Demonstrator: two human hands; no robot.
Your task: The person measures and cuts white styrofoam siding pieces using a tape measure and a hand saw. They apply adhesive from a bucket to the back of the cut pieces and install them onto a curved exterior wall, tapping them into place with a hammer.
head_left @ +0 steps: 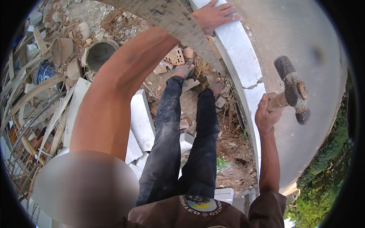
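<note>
My right hand (269, 117) is wrapped around the short wooden handle of a club hammer (292, 85), close below its worn, dusty steel head. The hammer is raised over the grey pavement side of a low wall of white lightweight blocks (235, 49). My left hand (217, 16) lies flat on top of the wall at its far end, fingers spread, holding nothing. A long rough grey board (163, 19) crosses in front of my left forearm and hides part of it. Below the right wrist, the wall top shows a chipped joint between two blocks.
Smooth grey pavement (319, 87) lies right of the wall. Loose white blocks (141, 119) and broken bricks (175, 57) are around my sandalled feet (183, 70). Farther left are a mortar bucket (99, 53), a blue pail (46, 72) and a heap of scrap wood (28, 110).
</note>
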